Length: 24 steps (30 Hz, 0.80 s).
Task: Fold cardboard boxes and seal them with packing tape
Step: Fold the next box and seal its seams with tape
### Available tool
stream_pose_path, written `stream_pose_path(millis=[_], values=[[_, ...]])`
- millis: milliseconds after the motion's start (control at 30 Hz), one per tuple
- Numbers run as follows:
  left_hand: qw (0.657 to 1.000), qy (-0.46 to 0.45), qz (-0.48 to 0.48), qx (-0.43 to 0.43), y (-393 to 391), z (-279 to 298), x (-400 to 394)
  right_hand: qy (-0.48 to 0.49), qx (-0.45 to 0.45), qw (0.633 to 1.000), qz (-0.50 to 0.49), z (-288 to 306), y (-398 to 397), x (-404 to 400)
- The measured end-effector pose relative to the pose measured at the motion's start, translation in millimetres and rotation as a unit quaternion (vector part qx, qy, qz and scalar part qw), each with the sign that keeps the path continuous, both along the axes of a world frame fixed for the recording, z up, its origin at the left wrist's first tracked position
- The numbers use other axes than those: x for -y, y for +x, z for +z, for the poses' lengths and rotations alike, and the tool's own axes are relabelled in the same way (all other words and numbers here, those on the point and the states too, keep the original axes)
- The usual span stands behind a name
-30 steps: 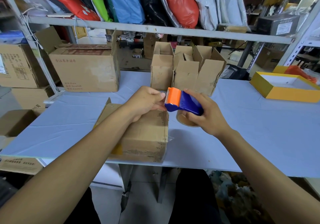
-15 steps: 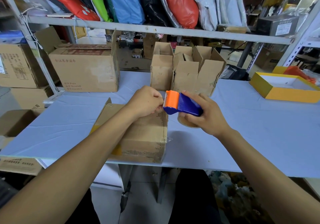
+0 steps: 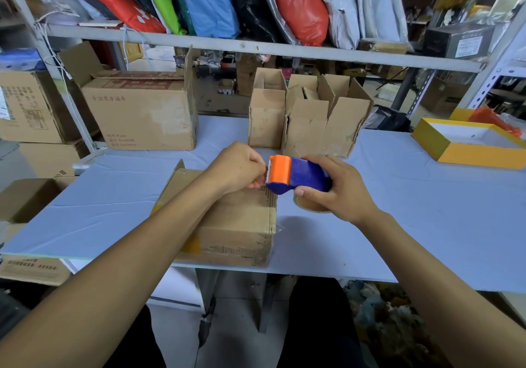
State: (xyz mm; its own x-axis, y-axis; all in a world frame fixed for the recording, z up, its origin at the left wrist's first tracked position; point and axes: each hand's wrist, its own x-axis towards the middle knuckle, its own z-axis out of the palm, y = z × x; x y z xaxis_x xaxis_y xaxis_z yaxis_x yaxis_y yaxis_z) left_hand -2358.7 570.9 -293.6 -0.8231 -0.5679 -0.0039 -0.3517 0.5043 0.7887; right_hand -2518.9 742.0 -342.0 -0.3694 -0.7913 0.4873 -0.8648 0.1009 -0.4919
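Head view: right hand (image 3: pixel 338 188) grips a tape dispenser (image 3: pixel 296 174); left hand (image 3: pixel 237 168), beside it, pinches at its toothed edge above a cardboard box (image 3: pixel 239 225).

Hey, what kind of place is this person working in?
Probably a packing or shipping stockroom: brown cardboard boxes on the pale worktable, coloured plastic mailer bags on metal shelving, and a blue and orange tape dispenser in hand.
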Motion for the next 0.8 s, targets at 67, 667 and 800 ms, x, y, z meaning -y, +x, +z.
stream_pose_path(millis=[67, 667, 800], values=[[1.000, 0.000, -0.004, -0.004, 1.1, -0.7, 0.7, 0.001, -0.002, 1.000, -0.003, 0.5, -0.6, 0.0], [0.998, -0.013, 0.068, 0.002, 10.3, -10.5, 24.3, 0.004, 0.109, 0.994, 0.030, 8.4, -8.5, -16.1], [0.997, -0.025, 0.068, 0.005, 7.8, -8.0, 30.1, 0.008, 0.141, 0.990, 0.030, 10.3, -13.4, -20.6]])
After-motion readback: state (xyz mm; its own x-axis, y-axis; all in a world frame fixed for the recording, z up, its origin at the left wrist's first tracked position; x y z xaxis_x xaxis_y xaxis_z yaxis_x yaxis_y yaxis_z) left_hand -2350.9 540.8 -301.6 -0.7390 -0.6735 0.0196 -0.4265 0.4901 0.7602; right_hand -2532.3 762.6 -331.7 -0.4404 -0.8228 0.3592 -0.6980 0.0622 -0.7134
